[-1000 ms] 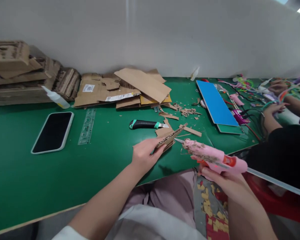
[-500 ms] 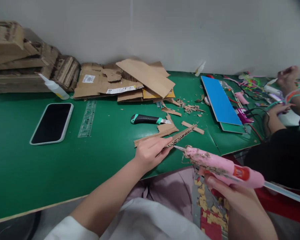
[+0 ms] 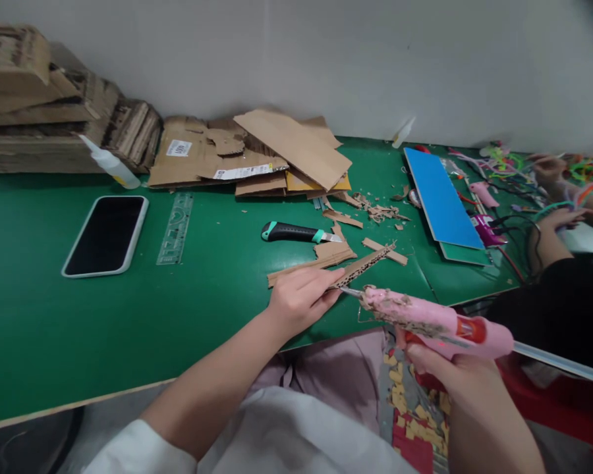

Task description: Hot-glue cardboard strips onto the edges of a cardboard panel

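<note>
My left hand (image 3: 299, 297) is closed on a narrow cardboard strip (image 3: 368, 263), its corrugated edge turned toward me. In my right hand (image 3: 445, 368) is a pink hot glue gun (image 3: 415, 313), stained brown near the front, with a clear glue stick (image 3: 563, 363) out of its back. The gun's metal nozzle touches or nearly touches the strip's edge close to my left fingers. Just beyond the strip lie cardboard offcuts (image 3: 333, 251) and a black and green utility knife (image 3: 296, 232) with its blade out.
A phone (image 3: 106, 236), clear ruler (image 3: 176, 230) and glue bottle (image 3: 111, 164) lie on the green table (image 3: 202, 329) at left. Cardboard sheets (image 3: 291, 145) are piled at the back. Blue board (image 3: 442, 197) lies at right, near another person's hands (image 3: 558, 220) and tangled cords.
The glue gun's nozzle has shifted slightly left along the strip's edge. My left hand keeps its hold. The view has tilted a little, and the other person's far hand has moved left.
</note>
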Available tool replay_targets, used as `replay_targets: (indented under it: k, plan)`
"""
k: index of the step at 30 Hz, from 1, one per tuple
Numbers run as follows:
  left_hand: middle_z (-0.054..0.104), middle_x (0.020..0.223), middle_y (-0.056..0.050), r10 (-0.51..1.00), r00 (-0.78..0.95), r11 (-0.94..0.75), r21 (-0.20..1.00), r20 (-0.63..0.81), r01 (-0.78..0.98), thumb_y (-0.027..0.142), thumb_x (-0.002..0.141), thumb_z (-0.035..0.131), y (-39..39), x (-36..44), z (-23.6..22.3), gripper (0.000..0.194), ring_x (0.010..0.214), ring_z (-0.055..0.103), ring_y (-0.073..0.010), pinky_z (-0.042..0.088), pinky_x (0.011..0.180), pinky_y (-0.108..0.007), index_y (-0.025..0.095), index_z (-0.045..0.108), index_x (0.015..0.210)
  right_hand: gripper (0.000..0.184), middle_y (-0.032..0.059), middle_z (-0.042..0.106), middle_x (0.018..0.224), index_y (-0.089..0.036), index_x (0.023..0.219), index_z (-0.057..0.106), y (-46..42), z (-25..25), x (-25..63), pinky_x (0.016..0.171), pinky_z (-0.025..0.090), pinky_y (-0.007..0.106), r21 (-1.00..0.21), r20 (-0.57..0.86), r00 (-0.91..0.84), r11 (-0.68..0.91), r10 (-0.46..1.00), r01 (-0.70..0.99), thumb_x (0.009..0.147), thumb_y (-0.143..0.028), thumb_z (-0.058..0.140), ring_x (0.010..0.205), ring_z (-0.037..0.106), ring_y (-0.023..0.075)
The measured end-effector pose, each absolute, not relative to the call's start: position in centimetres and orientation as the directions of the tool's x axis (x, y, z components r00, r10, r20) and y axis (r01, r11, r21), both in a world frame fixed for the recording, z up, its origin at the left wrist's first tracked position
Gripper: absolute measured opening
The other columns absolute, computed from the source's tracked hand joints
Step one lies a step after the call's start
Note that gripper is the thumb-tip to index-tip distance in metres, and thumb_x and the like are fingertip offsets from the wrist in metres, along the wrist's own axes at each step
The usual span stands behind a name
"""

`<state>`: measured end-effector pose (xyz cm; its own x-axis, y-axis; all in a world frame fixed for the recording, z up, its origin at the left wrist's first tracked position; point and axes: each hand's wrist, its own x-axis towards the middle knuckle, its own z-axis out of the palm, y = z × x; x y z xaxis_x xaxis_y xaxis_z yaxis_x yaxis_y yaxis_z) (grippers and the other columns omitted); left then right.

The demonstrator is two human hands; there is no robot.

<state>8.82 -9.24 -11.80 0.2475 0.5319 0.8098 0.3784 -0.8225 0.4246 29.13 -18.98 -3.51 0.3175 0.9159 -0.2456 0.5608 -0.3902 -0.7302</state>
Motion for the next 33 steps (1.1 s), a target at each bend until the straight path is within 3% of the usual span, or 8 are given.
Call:
replay_targets:
  k: [9, 14, 18, 26, 31, 33]
  plan:
    - [0.071, 0.085, -0.008, 0.524, 0.231, -0.832, 0.435, 0.820, 0.344, 0.013, 0.080, 0.057, -9.2, 8.9, -12.1, 0.022, 0.078, 0.067, -0.0159, 0.056, 0.072, -0.026, 0.013, 0.062, 0.102, 0.013, -0.0002, 0.068, 0.058, -0.023, 0.056, 0.068, -18.6, -2.8, 27.6, 0.055, 0.051, 0.025, -0.744, -0.212, 0.417, -0.422, 0.884, 0.518, 0.051, -0.034, 0.070, 0.064, 0.065, 0.0206]
    - [0.071, 0.083, -0.008, 0.532, 0.226, -0.827, 0.442, 0.816, 0.349, 0.010, 0.078, 0.059, -9.2, 9.0, -12.0, 0.022, 0.077, 0.067, -0.0158, 0.056, 0.071, -0.026, 0.013, 0.062, 0.100, 0.013, 0.0015, 0.070, 0.065, -0.022, 0.061, 0.070, -18.3, -3.1, 27.7, 0.067, 0.055, 0.030, -0.813, -0.169, 0.331, -0.321, 0.928, 0.485, 0.053, -0.032, 0.070, 0.065, 0.065, 0.0223]
    - [0.071, 0.083, -0.007, 0.537, 0.227, -0.819, 0.438, 0.812, 0.371, 0.013, 0.079, 0.059, -9.2, 9.0, -11.8, 0.019, 0.077, 0.068, -0.0150, 0.056, 0.071, -0.024, 0.013, 0.063, 0.098, 0.020, 0.0058, 0.071, 0.074, -0.020, 0.071, 0.070, -18.4, -4.0, 29.3, 0.066, 0.055, 0.033, -0.846, -0.190, 0.194, -0.261, 0.962, 0.464, 0.059, -0.036, 0.068, 0.066, 0.065, 0.0232]
    - [0.072, 0.084, -0.006, 0.547, 0.221, -0.811, 0.447, 0.807, 0.377, 0.015, 0.079, 0.062, -9.2, 9.1, -12.0, 0.021, 0.076, 0.067, -0.0137, 0.055, 0.072, -0.025, 0.014, 0.062, 0.099, 0.032, 0.0089, 0.070, 0.094, -0.022, 0.094, 0.068, -19.8, -4.1, 29.6, 0.072, 0.054, 0.035, -0.926, -0.363, 0.155, -0.375, 0.919, 0.054, 0.063, -0.033, 0.070, 0.080, 0.066, 0.0232]
    - [0.072, 0.083, -0.007, 0.549, 0.226, -0.809, 0.444, 0.805, 0.385, 0.016, 0.080, 0.060, -9.2, 9.0, -11.8, 0.016, 0.077, 0.068, -0.0147, 0.056, 0.072, -0.024, 0.013, 0.064, 0.095, 0.020, 0.0073, 0.071, 0.085, -0.023, 0.082, 0.072, -19.7, -3.4, 29.4, 0.075, 0.052, 0.035, -0.939, -0.297, 0.027, -0.297, 0.954, 0.174, 0.068, -0.037, 0.066, 0.082, 0.067, 0.0214]
    - [0.072, 0.083, -0.007, 0.542, 0.220, -0.812, 0.437, 0.811, 0.387, 0.016, 0.080, 0.060, -9.2, 9.0, -11.7, 0.016, 0.077, 0.068, -0.0149, 0.056, 0.072, -0.024, 0.013, 0.064, 0.096, 0.025, 0.0037, 0.070, 0.078, -0.022, 0.082, 0.073, -19.6, -3.5, 29.6, 0.070, 0.050, 0.033, -0.934, -0.287, -0.015, -0.276, 0.958, 0.227, 0.074, -0.041, 0.058, 0.080, 0.067, 0.0185]
